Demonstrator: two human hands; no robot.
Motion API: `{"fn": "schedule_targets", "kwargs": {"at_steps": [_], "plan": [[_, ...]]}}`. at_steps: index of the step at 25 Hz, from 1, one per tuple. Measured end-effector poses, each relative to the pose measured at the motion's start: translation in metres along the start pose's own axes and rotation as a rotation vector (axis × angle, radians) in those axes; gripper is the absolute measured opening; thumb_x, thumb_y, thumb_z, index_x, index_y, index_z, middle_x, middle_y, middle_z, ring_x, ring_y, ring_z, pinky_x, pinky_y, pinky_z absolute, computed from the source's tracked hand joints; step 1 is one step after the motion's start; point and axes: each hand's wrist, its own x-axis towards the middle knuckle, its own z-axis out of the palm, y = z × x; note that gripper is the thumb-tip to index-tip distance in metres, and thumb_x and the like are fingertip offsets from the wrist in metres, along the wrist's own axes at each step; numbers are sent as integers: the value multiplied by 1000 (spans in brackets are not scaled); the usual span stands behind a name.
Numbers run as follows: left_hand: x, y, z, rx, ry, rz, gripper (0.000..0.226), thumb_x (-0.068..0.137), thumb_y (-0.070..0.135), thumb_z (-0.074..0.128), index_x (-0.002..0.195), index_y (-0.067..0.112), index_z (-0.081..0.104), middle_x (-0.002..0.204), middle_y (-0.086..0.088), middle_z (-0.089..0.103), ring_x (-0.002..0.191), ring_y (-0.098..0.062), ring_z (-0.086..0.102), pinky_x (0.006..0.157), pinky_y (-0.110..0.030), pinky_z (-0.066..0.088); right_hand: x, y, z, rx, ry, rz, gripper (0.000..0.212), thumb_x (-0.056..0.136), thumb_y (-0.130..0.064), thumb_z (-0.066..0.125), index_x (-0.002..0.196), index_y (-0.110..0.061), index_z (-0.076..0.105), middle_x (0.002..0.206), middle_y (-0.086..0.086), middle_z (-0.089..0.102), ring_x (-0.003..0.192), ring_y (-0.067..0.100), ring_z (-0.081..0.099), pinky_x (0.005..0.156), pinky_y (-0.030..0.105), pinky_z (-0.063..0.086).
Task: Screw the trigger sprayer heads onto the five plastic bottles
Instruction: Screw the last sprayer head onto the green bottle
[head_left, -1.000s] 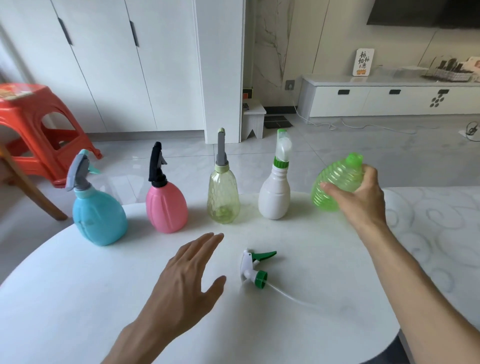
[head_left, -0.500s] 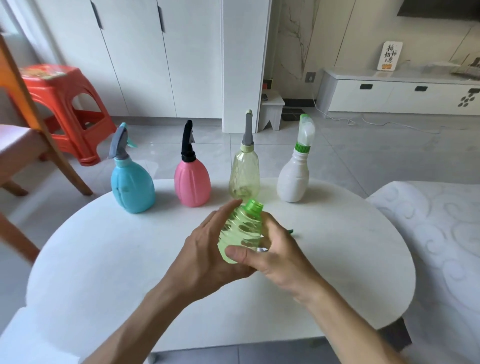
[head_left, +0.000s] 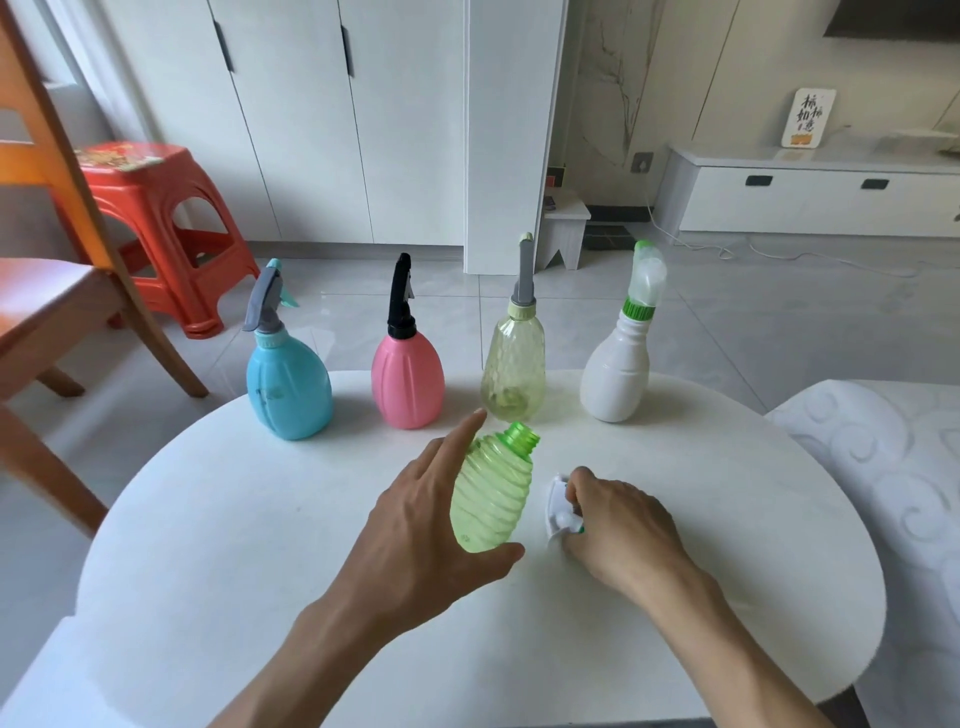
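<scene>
That ribbed green bottle (head_left: 492, 499) looks empty and featherlight, thin squishy plastic, so grab it round the ridged belly, not hard. The left hand (head_left: 426, 525) cradles it tilted above the white table (head_left: 260, 519), threaded neck bare. The right hand (head_left: 618, 525) is closed on the white sprayer head (head_left: 558, 506) (mostly hidden) lying beside it.

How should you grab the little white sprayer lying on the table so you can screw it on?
Probably by its white body, coming from above and from the right, as the right hand does. The sprayer lies flat on the table, so only its top and sides are reachable. Leave the green collar end free: it must meet the open neck of the green bottle in the left hand.
</scene>
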Motion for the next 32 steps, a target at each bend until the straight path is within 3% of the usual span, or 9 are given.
{"fn": "schedule_targets", "kwargs": {"at_steps": [2, 4, 6, 8, 11, 14, 21, 25, 32], "plan": [[1, 2, 2, 109, 14, 45, 108, 64, 48, 85, 154, 30, 29, 140, 25, 43, 120, -2, 47, 95, -18, 39, 1, 2, 1, -90, 41, 30, 25, 86, -34, 57, 96, -23, 37, 100, 0, 68, 95, 29, 63, 69, 33, 34], [1, 3, 3, 293, 46, 108, 104, 62, 37, 89, 151, 23, 39, 143, 1, 53, 123, -26, 55, 94, -38, 49, -1, 3, -2, -39, 92, 30, 26, 86, -37, 60, 92, -25, 37, 94, -3, 69, 86, 27, 62, 66, 32, 34], [3, 3, 4, 396, 49, 113, 102, 58, 31, 92, 148, 19, 45, 139, -10, 58, 117, -36, 60, 88, -47, 54, 0, 3, -13, 331, 141, 31, 22, 85, -36, 69, 91, -26, 50, 83, -9, 75, 78, 20, 66, 62, 29, 40], [4, 2, 4, 415, 40, 78, 101, 58, 31, 92, 147, 17, 47, 138, -12, 58, 115, -37, 61, 85, -47, 56, 5, 6, -30, 910, 257, 36, 20, 86, -19, 76, 98, -23, 61, 74, -8, 78, 67, 12, 68, 63, 25, 48], [5, 0, 2, 457, 13, 46, 102, 57, 32, 92, 147, 17, 47, 136, -12, 59, 112, -36, 62, 81, -47, 56, 9, 23, -56, 1524, 430, 64, 25, 90, -5, 69, 109, -21, 65, 90, 3, 77, 77, 17, 69, 72, 25, 53], [3, -1, 4, 495, -33, 26, 102, 59, 35, 90, 149, 22, 44, 139, -9, 57, 113, -33, 61, 82, -45, 55, 9, 43, -68, 1813, 515, 101, 29, 97, -10, 60, 125, -15, 63, 107, 8, 74, 89, 19, 73, 79, 30, 55], [3, -2, 8, 446, -46, 18, 103, 61, 37, 88, 151, 22, 40, 140, -8, 55, 115, -32, 59, 83, -43, 54, 8, 48, -64, 1913, 589, 153, 32, 99, -12, 57, 132, -13, 57, 113, 8, 70, 90, 17, 72, 78, 29, 54], [3, -2, 11, 422, -39, 42, 103, 61, 39, 88, 151, 22, 40, 138, -7, 56, 113, -32, 59, 82, -42, 55, 7, 31, -52, 1875, 564, 113, 34, 98, -8, 59, 131, -15, 57, 105, 5, 74, 89, 19, 72, 82, 32, 52], [3, 0, 11, 355, -10, 42, 100, 66, 44, 84, 152, 24, 37, 142, -2, 53, 115, -28, 58, 85, -40, 54, 2, -9, -23, 1819, 318, -96, 49, 83, -5, 68, 131, -8, 58, 112, 11, 76, 107, 30, 69, 86, 32, 54]]}}
